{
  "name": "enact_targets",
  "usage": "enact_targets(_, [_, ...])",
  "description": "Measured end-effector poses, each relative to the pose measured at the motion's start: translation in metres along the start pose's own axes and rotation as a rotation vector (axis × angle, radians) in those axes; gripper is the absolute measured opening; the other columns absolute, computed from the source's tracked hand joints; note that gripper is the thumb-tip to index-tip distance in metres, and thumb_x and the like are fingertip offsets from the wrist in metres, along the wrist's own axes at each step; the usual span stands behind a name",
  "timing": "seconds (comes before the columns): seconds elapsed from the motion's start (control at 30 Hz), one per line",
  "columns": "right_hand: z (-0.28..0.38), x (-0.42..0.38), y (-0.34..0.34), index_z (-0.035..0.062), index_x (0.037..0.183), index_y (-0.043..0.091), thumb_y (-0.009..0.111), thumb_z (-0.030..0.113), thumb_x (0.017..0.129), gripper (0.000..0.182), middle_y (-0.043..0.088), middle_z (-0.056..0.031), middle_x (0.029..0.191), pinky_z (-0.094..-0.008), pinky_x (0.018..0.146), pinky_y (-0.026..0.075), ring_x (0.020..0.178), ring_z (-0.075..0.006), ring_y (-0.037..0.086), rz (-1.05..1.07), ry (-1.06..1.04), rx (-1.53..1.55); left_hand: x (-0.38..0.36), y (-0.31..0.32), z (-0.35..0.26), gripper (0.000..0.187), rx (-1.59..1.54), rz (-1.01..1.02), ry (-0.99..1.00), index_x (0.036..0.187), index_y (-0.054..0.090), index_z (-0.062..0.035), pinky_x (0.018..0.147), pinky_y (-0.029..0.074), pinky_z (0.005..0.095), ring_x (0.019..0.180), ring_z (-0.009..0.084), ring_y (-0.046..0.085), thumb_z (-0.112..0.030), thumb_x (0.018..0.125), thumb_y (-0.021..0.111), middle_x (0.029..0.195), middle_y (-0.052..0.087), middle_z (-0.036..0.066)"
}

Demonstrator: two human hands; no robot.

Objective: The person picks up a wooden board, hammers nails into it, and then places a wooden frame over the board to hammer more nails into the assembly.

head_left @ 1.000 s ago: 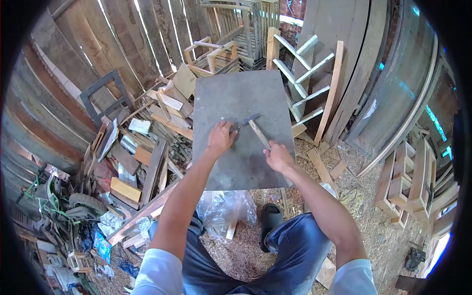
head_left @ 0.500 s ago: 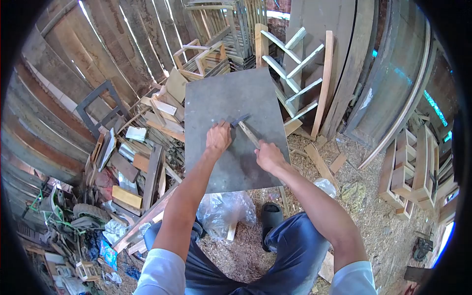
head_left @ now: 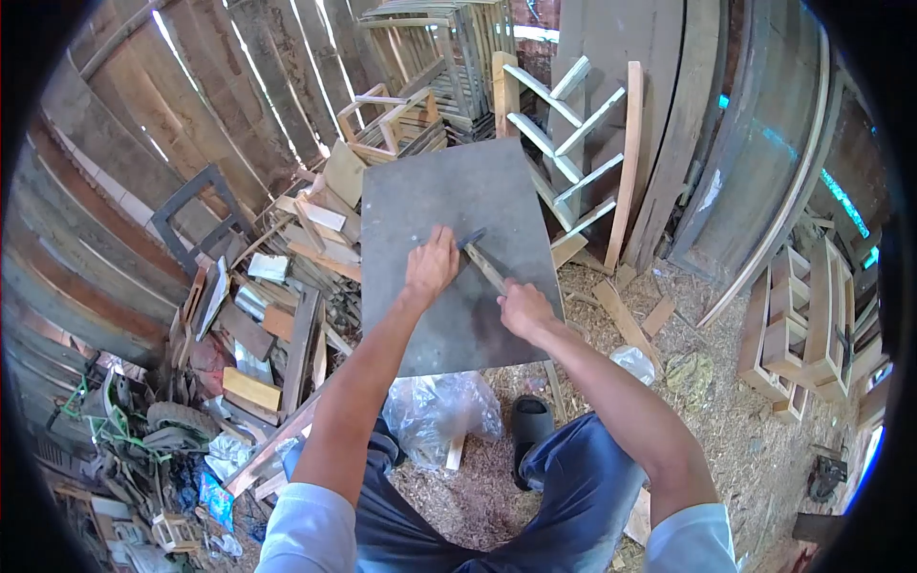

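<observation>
A: What is different from a second ago?

B: The hammer [head_left: 482, 260] is lower. A second ago its head stood clear above the grey board [head_left: 457, 250], a little way off the left hand [head_left: 432, 265]. Now the head lies close against that hand's fingertips, down at the board's surface, as far as the view lets one judge.

A: And the hands themselves?

B: The right hand [head_left: 523, 308] is wrapped shut around the lower end of the wooden handle, the same grip as before, though it has slid a little toward the left hand. The left hand lies knuckles up on the board with its fingers bunched together at the front; they seem to pinch something small (a nail, perhaps, but it is too small to make out), so whether they are clamped on anything cannot be told.

A: What does that mean for the work?

B: It reads as a blow landing, or the hammer being set onto whatever the fingers steady. The fingers sit very near the head, so there is little margin.

A: Where does the board stand?

B: It rests flat in front of the person's knees, tilted slightly away, with scrap wood [head_left: 287, 277] heaped to its left, a clear plastic bag [head_left: 441, 406] under its near edge and a slatted wooden frame [head_left: 573, 143] leaning behind it.
</observation>
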State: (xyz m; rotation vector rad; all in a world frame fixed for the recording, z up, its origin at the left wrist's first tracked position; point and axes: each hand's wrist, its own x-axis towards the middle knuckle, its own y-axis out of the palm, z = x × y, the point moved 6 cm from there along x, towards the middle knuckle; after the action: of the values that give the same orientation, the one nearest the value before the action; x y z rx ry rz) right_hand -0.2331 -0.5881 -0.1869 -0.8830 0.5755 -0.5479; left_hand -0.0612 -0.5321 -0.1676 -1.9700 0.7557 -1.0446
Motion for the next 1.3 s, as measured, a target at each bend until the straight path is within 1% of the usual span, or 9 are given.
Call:
enact_targets(0.13, [0.003,-0.001,-0.003,0.0014,0.114,0.053,0.052,0.022,0.091,0.031,0.061,-0.0240,0.104,-0.0499,0.085,0.049,0.100,-0.0421,0.060,0.042,0.010,-0.050,0.007,0.002,0.036,0.015,-0.006,-0.162,-0.094,0.094,0.054,-0.0034,0.063,0.050,0.0473,0.070,0.0370,0.063,-0.015,0.086,0.057,0.087,0.061,0.018])
enact_targets(0.2, [-0.003,0.001,-0.004,0.0012,0.113,0.053,0.054,0.024,0.090,0.032,0.062,-0.0242,0.104,-0.0493,0.086,0.049,0.099,-0.0422,0.060,0.020,0.004,-0.014,-0.005,0.019,0.065,0.016,-0.681,-0.001,-0.384,0.093,0.054,0.0005,0.055,0.052,0.0374,0.065,0.0259,0.067,-0.013,0.085,0.056,0.073,0.064,0.013])
enact_targets(0.3, [-0.009,0.004,-0.007,0.0007,0.110,0.054,0.057,0.027,0.087,0.035,0.063,-0.0246,0.102,-0.0476,0.087,0.048,0.099,-0.0415,0.060,-0.017,-0.015,0.046,-0.039,0.009,0.058,0.015,-0.756,0.192,-0.468,0.094,0.056,0.0013,0.050,0.051,0.0307,0.059,0.0160,0.066,-0.010,0.084,0.057,0.065,0.062,0.010])
enact_targets(0.6, [0.018,-0.017,-0.022,-0.0015,0.094,0.063,0.060,0.031,0.086,0.034,0.065,-0.0245,0.086,-0.0445,0.080,0.048,0.087,-0.0379,0.064,0.039,0.020,0.356,-0.106,-0.026,0.050,0.015,-0.979,0.369,-0.452,0.098,0.058,-0.0015,0.061,0.048,0.0260,0.068,0.0112,0.059,-0.015,0.091,0.059,0.080,0.059,0.003])
enact_targets(0.87, [-0.031,-0.012,-0.026,-0.0001,0.095,0.063,0.059,0.026,0.085,0.028,0.064,-0.0248,0.080,-0.0459,0.075,0.048,0.082,-0.0419,0.062,-0.159,-0.154,0.129,-0.132,-0.060,0.095,0.015,-0.906,0.339,-0.509,0.097,0.057,-0.0004,0.062,0.048,0.0262,0.067,0.0119,0.059,-0.014,0.091,0.058,0.077,0.060,0.005])
enact_targets(0.9, [-0.025,-0.027,-0.042,0.0011,0.091,0.061,0.060,0.027,0.087,0.027,0.062,-0.0151,0.067,-0.0417,0.061,0.047,0.063,-0.0308,0.062,-0.238,-0.208,0.010,-0.135,-0.051,0.116,0.017,-0.802,0.270,-0.509,0.097,0.059,-0.0004,0.061,0.048,0.0290,0.065,0.0167,0.060,-0.016,0.090,0.058,0.077,0.061,0.007])
enact_targets(0.97, [-0.037,-0.034,-0.052,0.0007,0.092,0.060,0.060,0.029,0.086,0.029,0.062,-0.0174,0.073,-0.0436,0.066,0.046,0.071,-0.0342,0.061,-0.315,-0.156,0.000,-0.140,-0.049,0.130,0.020,-0.712,0.198,-0.506,0.097,0.061,-0.0005,0.060,0.049,0.0318,0.063,0.0215,0.060,-0.018,0.088,0.059,0.078,0.062,0.010])
enact_targets(1.2, [-0.077,-0.034,-0.069,-0.0002,0.097,0.058,0.062,0.034,0.086,0.036,0.060,-0.0212,0.086,-0.0439,0.075,0.045,0.086,-0.0393,0.059,-0.515,-0.103,-0.051,-0.131,-0.069,0.147,0.027,-0.125,0.000,-0.553,0.103,0.062,-0.0027,0.088,0.044,0.0405,0.102,0.0367,0.056,-0.022,0.085,0.056,0.110,0.060,0.022])
enact_targets(1.3, [-0.083,-0.023,-0.057,-0.0013,0.092,0.055,0.062,0.028,0.088,0.031,0.058,-0.0104,0.076,-0.0370,0.069,0.047,0.071,-0.0235,0.058,-0.337,-0.043,0.222,-0.141,-0.055,0.171,0.028,-0.298,-0.047,-0.745,0.105,0.059,-0.0014,0.090,0.042,0.0400,0.106,0.0360,0.054,-0.021,0.086,0.053,0.112,0.059,0.022])
